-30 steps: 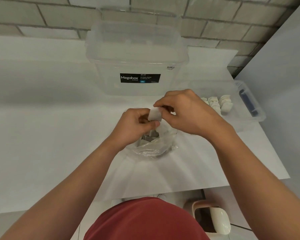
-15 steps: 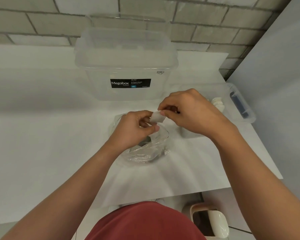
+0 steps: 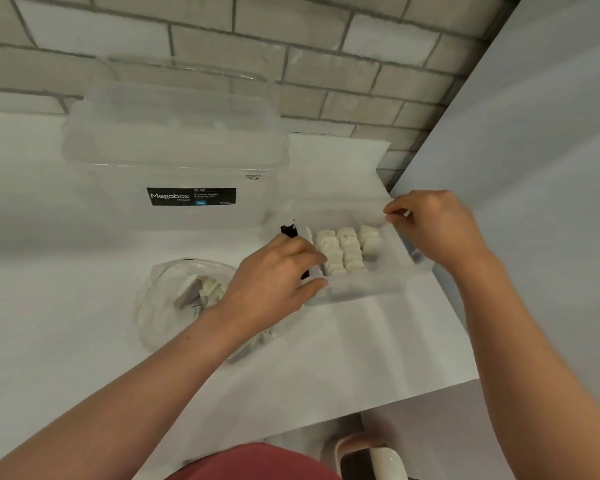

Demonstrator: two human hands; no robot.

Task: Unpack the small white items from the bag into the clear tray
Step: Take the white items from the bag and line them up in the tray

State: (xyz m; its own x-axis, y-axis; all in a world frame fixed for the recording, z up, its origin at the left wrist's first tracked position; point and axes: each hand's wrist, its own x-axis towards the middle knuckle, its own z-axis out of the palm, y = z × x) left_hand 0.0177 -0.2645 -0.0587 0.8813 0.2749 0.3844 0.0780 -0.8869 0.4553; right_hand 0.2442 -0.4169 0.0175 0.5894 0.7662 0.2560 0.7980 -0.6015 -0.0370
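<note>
Head camera: a person in a red top leans over a white worktop point(image 3: 84, 341) set against a grey brick wall. The left hand point(image 3: 274, 282) rests on the near left corner of the clear tray point(image 3: 361, 289), fingers loosely curled over the rim and thumb pressed along the front wall, touching the plastic. The right hand point(image 3: 433, 226) hovers at the tray's far right edge, thumb and forefinger pinched together on something small and pale; what it is cannot be made out. Inside the tray, small white items point(image 3: 343, 249) lie packed in three short rows toward the back and centre. A clear bag point(image 3: 167, 306) sits crumpled on the worktop just left of the tray, partly beneath the left forearm, with more white pieces visible inside. Behind both stands a large clear lidded box point(image 3: 174, 161) bearing a black "Megabox" label. A dark object shows at the tray's left end, beside the left hand's knuckles.
</note>
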